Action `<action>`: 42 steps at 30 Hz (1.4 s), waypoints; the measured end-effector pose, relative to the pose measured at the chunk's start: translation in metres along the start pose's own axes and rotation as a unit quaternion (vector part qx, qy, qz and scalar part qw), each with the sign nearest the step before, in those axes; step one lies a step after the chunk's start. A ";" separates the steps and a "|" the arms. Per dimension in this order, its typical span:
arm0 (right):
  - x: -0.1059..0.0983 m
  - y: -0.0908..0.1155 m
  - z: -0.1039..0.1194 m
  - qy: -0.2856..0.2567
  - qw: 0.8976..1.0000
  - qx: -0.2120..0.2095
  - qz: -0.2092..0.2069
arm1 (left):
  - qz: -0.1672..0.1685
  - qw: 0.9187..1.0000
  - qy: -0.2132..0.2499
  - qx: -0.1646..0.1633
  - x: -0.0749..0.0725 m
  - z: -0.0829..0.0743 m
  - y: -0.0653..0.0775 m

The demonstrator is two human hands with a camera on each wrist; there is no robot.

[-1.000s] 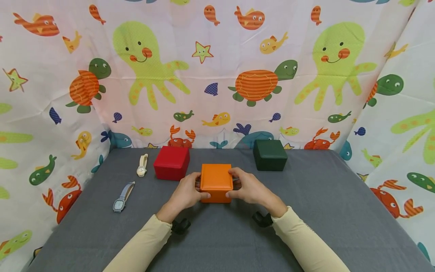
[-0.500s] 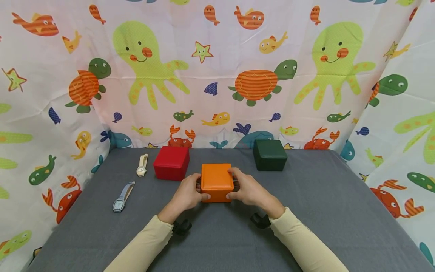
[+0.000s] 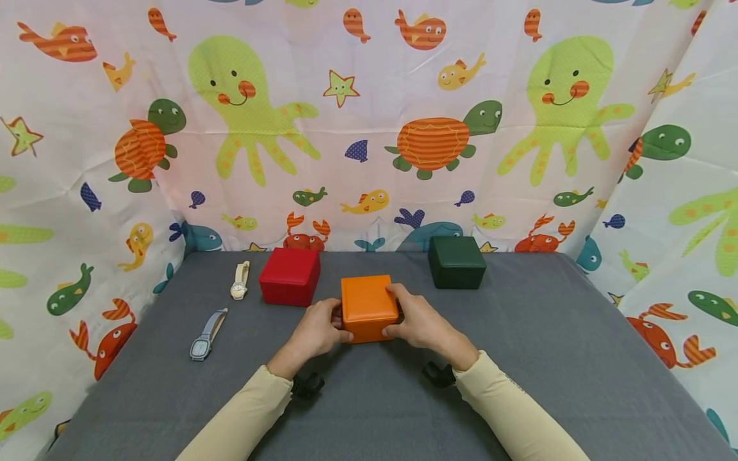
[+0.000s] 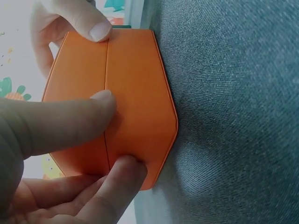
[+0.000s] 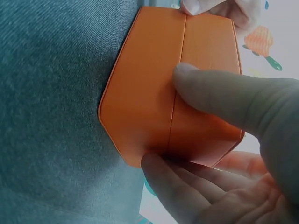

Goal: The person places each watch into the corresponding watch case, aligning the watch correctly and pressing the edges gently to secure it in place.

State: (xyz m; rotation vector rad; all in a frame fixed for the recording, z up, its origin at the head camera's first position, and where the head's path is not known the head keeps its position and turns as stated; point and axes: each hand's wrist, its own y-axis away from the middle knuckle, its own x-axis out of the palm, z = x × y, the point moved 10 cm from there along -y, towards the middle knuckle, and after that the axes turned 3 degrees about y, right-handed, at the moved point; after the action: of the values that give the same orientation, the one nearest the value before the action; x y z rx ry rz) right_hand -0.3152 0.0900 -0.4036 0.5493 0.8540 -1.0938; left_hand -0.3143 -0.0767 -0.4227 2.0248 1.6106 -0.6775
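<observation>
No words, brands or numbers can be read. A row of small dark marks (image 3: 513, 383) on the right sleeve (image 3: 517, 410) is too tiny to make out, and the cream-strapped watch (image 3: 239, 287) and blue-strapped watch (image 3: 206, 337) are too small to read.

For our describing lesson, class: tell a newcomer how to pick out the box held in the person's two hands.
Find the grey cloth in front of the sea-creature backdrop. Near its middle, the left hand and right hand grip the orange box between them. Its bright orange sets it apart from the red box and dark green box.
</observation>
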 end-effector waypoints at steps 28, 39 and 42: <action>-0.007 0.003 0.015 0.022 0.997 -0.053 -0.052 | -0.037 0.997 -0.058 0.037 -0.005 -0.010 0.006; -0.006 0.004 0.029 0.114 0.986 -0.103 -0.057 | -0.033 0.996 -0.074 0.037 -0.002 -0.011 0.005; -0.007 0.005 0.034 0.135 0.982 -0.120 -0.063 | -0.033 0.996 -0.077 0.042 -0.001 -0.012 0.006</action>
State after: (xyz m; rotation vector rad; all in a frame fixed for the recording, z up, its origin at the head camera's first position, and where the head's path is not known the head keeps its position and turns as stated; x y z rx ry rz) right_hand -0.3012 0.0698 -0.3787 0.4522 1.2545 -1.0249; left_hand -0.3079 -0.0715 -0.4124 1.9314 1.5883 -0.9163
